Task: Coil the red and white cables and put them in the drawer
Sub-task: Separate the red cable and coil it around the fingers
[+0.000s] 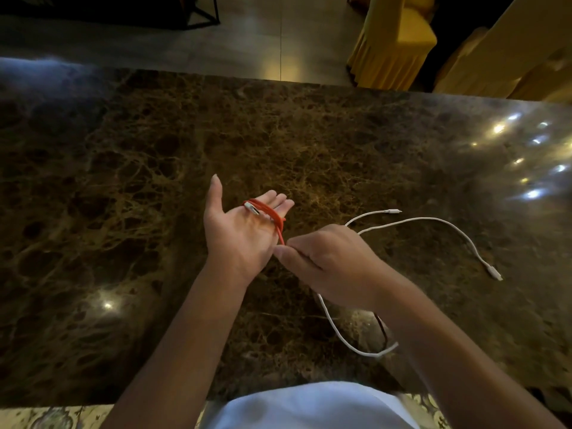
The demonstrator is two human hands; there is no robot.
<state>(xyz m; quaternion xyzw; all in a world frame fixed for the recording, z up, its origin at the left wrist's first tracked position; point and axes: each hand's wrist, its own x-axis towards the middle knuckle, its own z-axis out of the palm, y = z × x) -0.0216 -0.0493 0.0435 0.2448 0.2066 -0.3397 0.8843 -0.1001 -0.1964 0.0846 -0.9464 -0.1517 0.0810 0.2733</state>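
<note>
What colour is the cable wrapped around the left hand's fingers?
Red, with a white connector end; the red cable loops the left hand in the head view.

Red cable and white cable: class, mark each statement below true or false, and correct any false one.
1. The red cable is looped round the fingers of the left hand. True.
2. The white cable is already coiled. False: it lies loose on the marble tabletop.
3. The right hand pinches the red cable. True.
4. The left hand is a closed fist. False: its palm is open, fingers straight.
</note>
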